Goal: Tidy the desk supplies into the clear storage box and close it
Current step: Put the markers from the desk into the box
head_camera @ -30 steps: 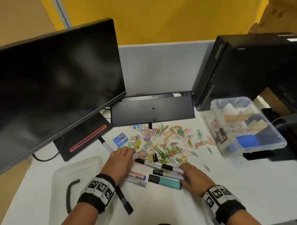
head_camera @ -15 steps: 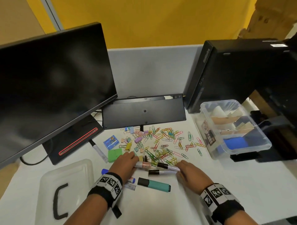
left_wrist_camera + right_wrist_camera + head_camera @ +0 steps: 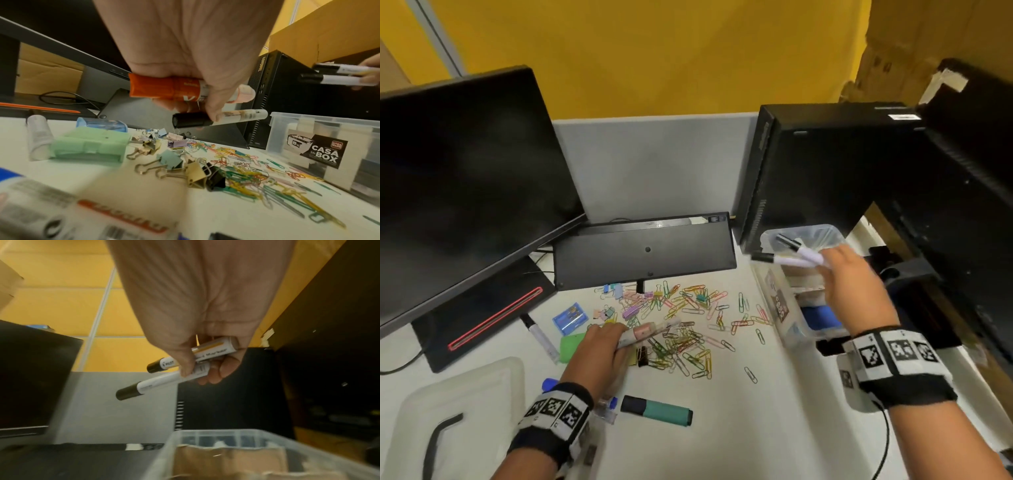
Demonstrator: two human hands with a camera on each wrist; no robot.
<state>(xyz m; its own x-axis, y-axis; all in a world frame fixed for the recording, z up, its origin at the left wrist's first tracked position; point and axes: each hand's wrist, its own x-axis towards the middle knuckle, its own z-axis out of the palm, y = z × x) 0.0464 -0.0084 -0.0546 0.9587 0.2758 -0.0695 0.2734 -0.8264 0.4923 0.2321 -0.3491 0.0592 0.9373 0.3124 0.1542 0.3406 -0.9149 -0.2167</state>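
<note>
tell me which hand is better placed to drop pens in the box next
Right. The right hand holds two markers above the open box; the left hand grips its markers low over the paper clips.

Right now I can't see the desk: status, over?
Right hand holds two whiteboard markers over the clear storage box. Left hand grips orange highlighter, marker. Paper clips remain.

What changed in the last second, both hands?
The right hand lifted two white markers off the desk and carried them right, over the clear storage box. The left hand took hold of an orange highlighter and another marker, just raised above the clips. Teal highlighter, paper clips and lid stayed put.
</note>
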